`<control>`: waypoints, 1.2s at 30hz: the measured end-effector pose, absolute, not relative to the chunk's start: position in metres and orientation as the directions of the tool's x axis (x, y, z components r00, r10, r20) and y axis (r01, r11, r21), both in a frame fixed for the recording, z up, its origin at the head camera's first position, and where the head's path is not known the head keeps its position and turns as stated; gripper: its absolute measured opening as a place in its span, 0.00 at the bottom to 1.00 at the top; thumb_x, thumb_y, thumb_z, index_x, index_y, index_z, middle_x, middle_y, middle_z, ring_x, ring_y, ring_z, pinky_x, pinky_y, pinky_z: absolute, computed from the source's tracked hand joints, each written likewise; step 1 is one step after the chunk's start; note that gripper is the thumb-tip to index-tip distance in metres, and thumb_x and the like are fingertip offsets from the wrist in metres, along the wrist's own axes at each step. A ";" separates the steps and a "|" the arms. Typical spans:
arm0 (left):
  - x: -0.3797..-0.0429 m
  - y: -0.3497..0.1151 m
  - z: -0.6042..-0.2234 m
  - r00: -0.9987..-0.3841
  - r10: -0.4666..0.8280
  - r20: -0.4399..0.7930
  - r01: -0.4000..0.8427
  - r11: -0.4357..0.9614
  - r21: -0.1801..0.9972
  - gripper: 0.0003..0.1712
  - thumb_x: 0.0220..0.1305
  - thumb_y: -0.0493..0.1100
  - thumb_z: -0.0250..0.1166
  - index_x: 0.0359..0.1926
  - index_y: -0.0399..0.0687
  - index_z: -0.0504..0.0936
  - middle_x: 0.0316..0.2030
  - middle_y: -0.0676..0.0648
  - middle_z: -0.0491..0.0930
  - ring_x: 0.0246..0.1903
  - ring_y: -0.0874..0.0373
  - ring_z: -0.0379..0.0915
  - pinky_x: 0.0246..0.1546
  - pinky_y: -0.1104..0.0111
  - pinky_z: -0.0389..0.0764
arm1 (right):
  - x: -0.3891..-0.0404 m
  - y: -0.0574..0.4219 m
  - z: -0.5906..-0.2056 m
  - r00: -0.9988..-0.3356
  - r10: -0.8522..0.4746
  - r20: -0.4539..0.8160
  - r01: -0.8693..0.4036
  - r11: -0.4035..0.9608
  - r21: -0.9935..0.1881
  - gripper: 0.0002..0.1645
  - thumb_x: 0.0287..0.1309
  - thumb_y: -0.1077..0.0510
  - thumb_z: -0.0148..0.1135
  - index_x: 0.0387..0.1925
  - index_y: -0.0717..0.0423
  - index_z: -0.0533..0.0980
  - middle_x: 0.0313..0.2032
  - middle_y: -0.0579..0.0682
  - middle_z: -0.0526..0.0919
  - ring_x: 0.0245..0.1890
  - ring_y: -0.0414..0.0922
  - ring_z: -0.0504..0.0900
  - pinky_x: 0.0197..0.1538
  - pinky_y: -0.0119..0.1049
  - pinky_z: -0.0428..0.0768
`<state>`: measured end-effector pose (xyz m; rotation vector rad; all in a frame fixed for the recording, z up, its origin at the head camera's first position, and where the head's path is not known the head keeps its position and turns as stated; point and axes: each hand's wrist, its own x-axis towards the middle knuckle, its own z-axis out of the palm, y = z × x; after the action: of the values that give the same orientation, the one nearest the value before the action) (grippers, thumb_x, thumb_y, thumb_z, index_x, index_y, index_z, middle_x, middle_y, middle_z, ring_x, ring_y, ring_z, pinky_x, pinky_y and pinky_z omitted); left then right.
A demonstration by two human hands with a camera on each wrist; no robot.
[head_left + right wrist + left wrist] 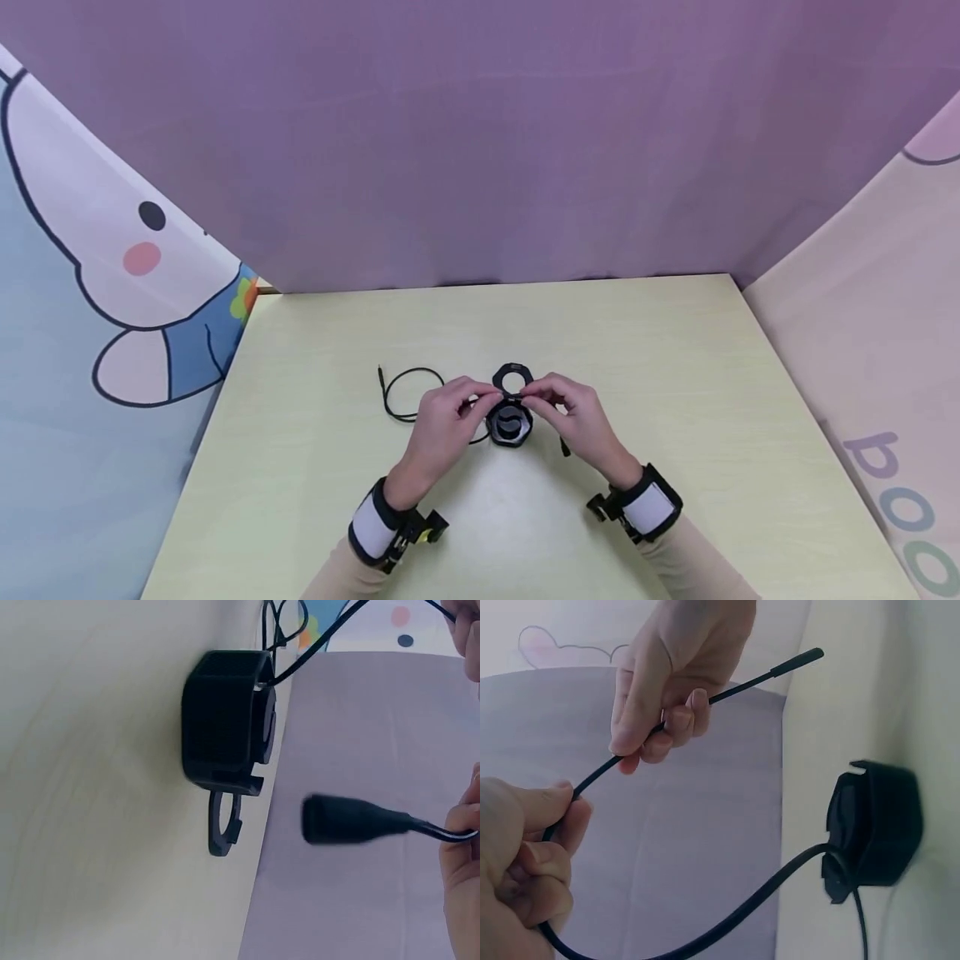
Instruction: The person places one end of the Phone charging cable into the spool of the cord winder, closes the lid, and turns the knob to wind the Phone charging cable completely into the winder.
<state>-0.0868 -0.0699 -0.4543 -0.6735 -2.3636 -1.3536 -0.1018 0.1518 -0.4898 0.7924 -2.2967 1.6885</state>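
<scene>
A black cable (pixel 739 909) is stretched between both hands over a black octagonal case (pixel 221 720). My left hand (pixel 442 425) pinches it between thumb and fingers. Close by on the right, my right hand (pixel 585 421) pinches the same cable, and a black connector end (pixel 345 820) hangs out past its fingers. The case rests on the table, its lid (pixel 498 377) with a round hole swung out on the far side. Part of the cable runs into the case, where a dark curved piece (pixel 510 422) shows inside.
Another stretch of cable (pixel 387 404) lies in a loop on the table, left of the case, with a thin plug (pixel 380 374) at its end. The pale wooden table (pixel 315 500) meets a purple curtain (pixel 480 167) at its far edge. Printed cloths hang at both sides.
</scene>
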 end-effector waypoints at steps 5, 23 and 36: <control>-0.092 -0.073 -0.448 -0.757 0.274 0.593 0.642 0.480 0.597 0.03 0.63 0.36 0.74 0.38 0.43 0.90 0.32 0.51 0.87 0.23 0.67 0.74 0.23 0.81 0.74 | -0.103 0.153 -0.487 -0.861 -0.310 0.404 -0.473 0.194 -0.859 0.10 0.64 0.71 0.67 0.43 0.56 0.84 0.34 0.54 0.87 0.30 0.39 0.81 0.33 0.29 0.79; -0.102 -0.110 -0.487 -0.742 0.366 0.562 0.646 0.615 0.452 0.04 0.60 0.38 0.76 0.36 0.46 0.89 0.31 0.54 0.86 0.22 0.67 0.70 0.23 0.78 0.72 | -0.108 0.160 -0.506 -0.934 -0.344 0.097 -0.229 0.367 -0.902 0.03 0.69 0.59 0.67 0.41 0.54 0.83 0.27 0.50 0.81 0.24 0.36 0.72 0.25 0.27 0.72; -0.102 -0.117 -0.518 -0.760 0.433 0.485 0.621 0.703 0.345 0.07 0.61 0.43 0.76 0.38 0.50 0.87 0.35 0.55 0.84 0.25 0.61 0.81 0.21 0.73 0.76 | -0.104 0.148 -0.522 -0.942 -0.324 0.090 -0.264 0.545 -0.796 0.04 0.65 0.62 0.68 0.36 0.61 0.82 0.34 0.46 0.79 0.30 0.36 0.76 0.34 0.28 0.80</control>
<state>-0.1018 -0.1168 -0.5180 -0.8214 -2.5442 -0.7076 -0.1035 0.1482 -0.5222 0.5374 -2.8200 1.4349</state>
